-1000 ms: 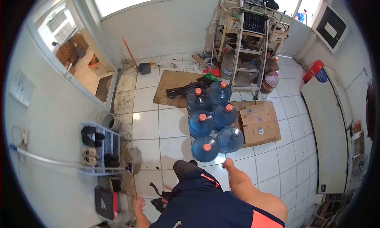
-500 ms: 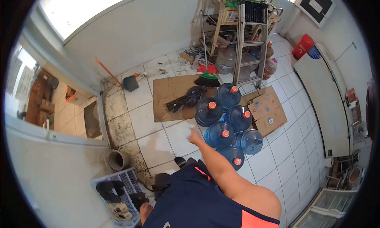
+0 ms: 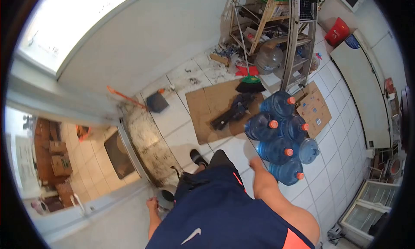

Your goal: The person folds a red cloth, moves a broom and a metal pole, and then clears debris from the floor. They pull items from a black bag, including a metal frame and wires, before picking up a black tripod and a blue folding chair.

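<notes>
My left hand [image 3: 152, 203] hangs low on the left beside a grey pipe-like container [image 3: 165, 198]. Its small visible fingers look loosely apart, with nothing seen in them. My right hand [image 3: 256, 163] hangs in front of my body, just left of several large blue water jugs [image 3: 276, 149], apart from them. Its fingers are blurred, and no object shows there. The jugs stand upright in a cluster on the tiles, most with orange caps; one clear jug [image 3: 308, 151] has no orange cap.
A flattened cardboard sheet [image 3: 201, 106] lies ahead, with a black object [image 3: 233, 112] and a broom [image 3: 250, 84] on it. A dustpan [image 3: 157, 102] is left. A stepladder [image 3: 298, 45] and cluttered rack [image 3: 259, 22] stand behind. A doorway with a mat [image 3: 119, 152] is left.
My view has swung left and my body has shifted away from the jugs. My right arm has dropped from its forward reach, and my left hand has come into clearer view.
</notes>
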A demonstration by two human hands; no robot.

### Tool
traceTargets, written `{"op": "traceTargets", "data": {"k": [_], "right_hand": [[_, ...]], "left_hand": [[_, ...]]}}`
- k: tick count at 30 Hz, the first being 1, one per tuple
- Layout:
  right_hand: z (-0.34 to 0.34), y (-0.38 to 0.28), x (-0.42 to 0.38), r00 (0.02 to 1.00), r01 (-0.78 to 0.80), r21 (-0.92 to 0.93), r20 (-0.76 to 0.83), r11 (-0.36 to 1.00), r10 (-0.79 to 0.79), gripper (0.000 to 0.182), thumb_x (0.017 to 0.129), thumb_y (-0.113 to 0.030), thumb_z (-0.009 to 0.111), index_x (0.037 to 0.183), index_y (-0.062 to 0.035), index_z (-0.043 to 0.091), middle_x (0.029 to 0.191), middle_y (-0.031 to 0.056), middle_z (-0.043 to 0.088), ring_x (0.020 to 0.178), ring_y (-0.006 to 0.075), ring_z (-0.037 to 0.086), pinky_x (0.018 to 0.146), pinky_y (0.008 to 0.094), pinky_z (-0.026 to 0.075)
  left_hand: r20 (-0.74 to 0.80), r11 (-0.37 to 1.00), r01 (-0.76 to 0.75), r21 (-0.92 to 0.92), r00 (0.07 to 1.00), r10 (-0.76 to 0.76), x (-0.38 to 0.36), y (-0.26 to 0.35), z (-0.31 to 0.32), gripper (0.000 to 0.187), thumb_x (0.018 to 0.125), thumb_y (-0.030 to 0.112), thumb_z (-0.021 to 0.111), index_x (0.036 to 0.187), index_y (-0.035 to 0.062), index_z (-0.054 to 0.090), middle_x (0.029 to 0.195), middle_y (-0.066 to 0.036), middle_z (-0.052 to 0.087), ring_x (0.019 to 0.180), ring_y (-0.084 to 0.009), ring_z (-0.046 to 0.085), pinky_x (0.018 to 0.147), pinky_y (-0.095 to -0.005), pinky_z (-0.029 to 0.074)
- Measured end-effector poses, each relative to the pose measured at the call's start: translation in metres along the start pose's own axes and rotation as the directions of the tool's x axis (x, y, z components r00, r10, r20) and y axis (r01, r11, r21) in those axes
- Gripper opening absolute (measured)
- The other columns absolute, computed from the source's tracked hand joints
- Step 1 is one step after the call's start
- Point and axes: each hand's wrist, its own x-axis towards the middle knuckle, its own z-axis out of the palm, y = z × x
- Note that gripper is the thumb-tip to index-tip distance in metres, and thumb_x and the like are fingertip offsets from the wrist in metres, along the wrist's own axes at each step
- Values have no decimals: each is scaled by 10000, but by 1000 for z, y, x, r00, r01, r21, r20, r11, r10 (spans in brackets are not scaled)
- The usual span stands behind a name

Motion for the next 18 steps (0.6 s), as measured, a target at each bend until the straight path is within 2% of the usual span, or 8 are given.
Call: {"op": "traceTargets", "data": {"k": [2,4,6,9,12,14,16,18], "right_hand": [[-68,-36,-40,818,-568,305,311,764,484,294,767,-217,523,808,47,648,749,207,657,623,324,657,598,396,534],[-58,-20,-49,854,-520,390,219,760,472,293,766,-187,519,713,81,623,567,168,617,438,282,608,436,369,497],[-64,-43,-54,810,-585,380,247,716,531,278,760,-166,520,663,80,608,548,167,611,446,277,612,437,371,496],[-85,-91,-41,714,-671,477,207,568,669,241,752,-139,531,640,61,604,537,157,610,447,274,614,441,369,496],[-91,-161,20,663,-725,491,309,482,682,192,753,-111,524,673,29,628,566,137,628,483,263,628,455,360,500],[-92,-197,84,649,-757,447,421,477,634,177,756,-91,512,704,5,651,596,123,645,520,252,641,467,352,504],[-95,-241,163,660,-748,354,486,562,573,210,754,-114,495,688,8,652,646,161,650,535,255,637,496,358,509],[-89,-262,257,735,-409,19,598,912,318,224,804,-198,547,868,-5,642,859,172,655,670,227,651,581,365,515]], "left_hand": [[43,978,-200,54,979,198,68,85,-17,210,801,203,642,889,14,611,630,-71,570,418,-145,475,347,-284,354],[-7,938,-334,92,942,336,53,211,-11,182,849,149,575,905,-18,621,641,-62,561,412,-132,456,363,-266,374],[135,933,-357,44,927,349,137,279,-21,287,852,144,559,1097,-3,583,658,-64,573,423,-123,468,378,-268,394],[104,860,-510,-17,855,509,119,399,3,348,867,138,529,1189,7,532,677,-75,590,444,-117,493,409,-271,446],[218,828,-551,108,825,521,132,464,34,327,884,150,510,1168,-9,538,711,-92,618,456,-122,510,444,-279,490],[271,893,-439,96,875,402,172,464,57,360,899,224,504,1203,32,535,769,-123,640,450,-117,500,451,-270,484],[320,915,-371,156,896,309,173,469,83,373,900,228,500,1223,42,512,813,-144,647,455,-138,523,481,-299,516],[297,969,-206,139,942,158,171,462,101,343,905,216,496,1196,35,508,831,-150,650,462,-156,539,477,-311,525]]}}
